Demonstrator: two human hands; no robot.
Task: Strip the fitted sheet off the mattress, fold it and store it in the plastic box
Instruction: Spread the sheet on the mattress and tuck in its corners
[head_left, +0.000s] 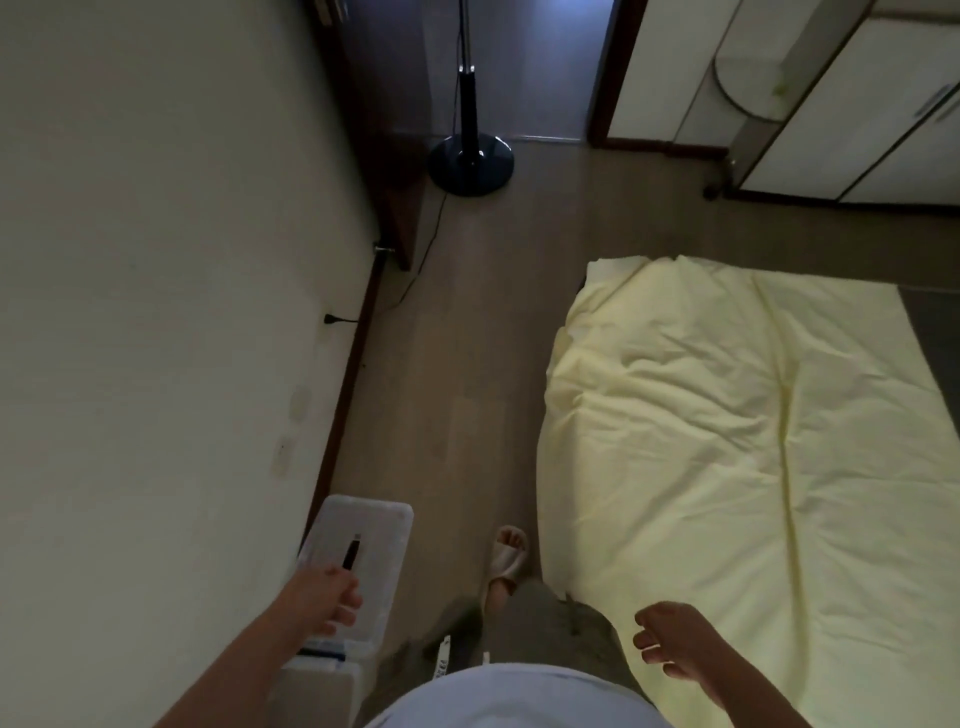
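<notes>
The room was dim and the picture underexposed, with a grey-green cast; cool bluish light came from the far doorway (519, 67), leaving small glints on the fan base (470, 163); the pale sheet (727, 441) at right was the brightest area; straight edges bowed towards the corners; the near left hand (324, 597) and right hand (675, 642) looked soft, slightly smeared.
</notes>
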